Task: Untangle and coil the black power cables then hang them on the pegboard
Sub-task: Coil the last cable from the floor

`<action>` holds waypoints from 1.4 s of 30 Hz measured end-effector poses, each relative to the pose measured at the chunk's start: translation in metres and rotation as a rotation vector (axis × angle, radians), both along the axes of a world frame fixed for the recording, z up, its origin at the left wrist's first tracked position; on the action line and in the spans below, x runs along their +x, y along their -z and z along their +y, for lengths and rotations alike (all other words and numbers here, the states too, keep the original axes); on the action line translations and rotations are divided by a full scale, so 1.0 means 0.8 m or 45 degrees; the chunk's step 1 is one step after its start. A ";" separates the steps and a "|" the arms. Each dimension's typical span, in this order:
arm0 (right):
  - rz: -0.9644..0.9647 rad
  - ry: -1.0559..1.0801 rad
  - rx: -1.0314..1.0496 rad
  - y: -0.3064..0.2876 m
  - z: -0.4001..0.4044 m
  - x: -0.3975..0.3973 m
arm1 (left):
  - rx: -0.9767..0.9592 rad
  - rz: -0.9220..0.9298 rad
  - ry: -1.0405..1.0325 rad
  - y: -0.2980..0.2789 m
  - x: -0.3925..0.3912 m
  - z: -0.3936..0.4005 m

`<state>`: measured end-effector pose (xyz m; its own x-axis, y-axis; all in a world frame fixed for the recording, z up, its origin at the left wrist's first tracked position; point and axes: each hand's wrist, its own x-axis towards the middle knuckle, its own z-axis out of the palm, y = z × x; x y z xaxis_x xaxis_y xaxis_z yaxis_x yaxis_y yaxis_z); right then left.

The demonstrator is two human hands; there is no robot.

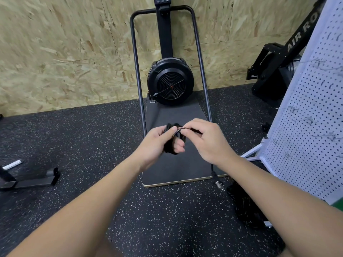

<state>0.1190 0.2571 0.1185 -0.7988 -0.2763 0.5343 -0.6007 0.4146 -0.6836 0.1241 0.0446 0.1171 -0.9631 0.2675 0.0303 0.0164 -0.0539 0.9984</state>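
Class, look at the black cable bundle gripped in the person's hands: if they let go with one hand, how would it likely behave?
The coiled black cable is probably floppy: it bends in tight loops round the left hand. It may spring loose, since the right hand pinches a strand to keep it wound. It looks light, held by the fingers alone.

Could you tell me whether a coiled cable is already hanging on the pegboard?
No, the pegboard carries only bare hooks, and the left hand holds the coiled cable.
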 end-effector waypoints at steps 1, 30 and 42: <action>-0.037 0.027 -0.052 0.001 0.003 0.000 | -0.039 -0.006 0.013 -0.003 0.003 0.006; -0.363 -0.002 0.411 -0.002 0.036 -0.012 | -0.362 -0.036 0.162 0.010 0.010 0.025; -0.502 -0.081 -0.057 -0.014 0.038 -0.007 | -0.141 -0.100 -0.075 0.000 0.008 0.041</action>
<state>0.1137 0.2872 0.1299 -0.9272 -0.3150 0.2028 -0.3121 0.3499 -0.8832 0.1302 0.0773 0.1172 -0.9754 0.2082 -0.0724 -0.0621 0.0553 0.9965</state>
